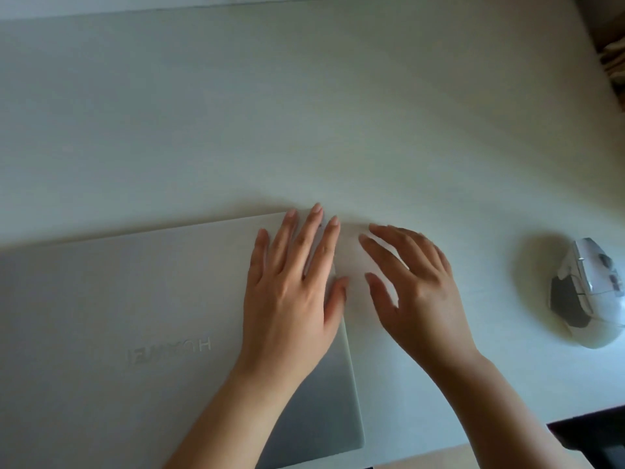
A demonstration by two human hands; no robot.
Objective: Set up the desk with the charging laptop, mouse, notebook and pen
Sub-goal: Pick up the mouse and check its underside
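A closed silver laptop (135, 316) lies flat on the white desk (304, 113), filling the lower left, its lid logo facing away from me. My left hand (294, 289) rests flat on the lid's far right corner, fingers straight and spread. Just right of the laptop's edge, my right hand (416, 286) hovers over the bare desk with fingers spread and slightly bent, holding nothing. A white and grey mouse (588, 292) sits on the desk at the far right. No notebook, pen or charger is in view.
The desk's right edge runs down the upper right, with brownish items (614, 59) beyond it. The near edge shows at the lower right, with something dark (592, 434) below it. A pale wall (101, 5) borders the desk's far side.
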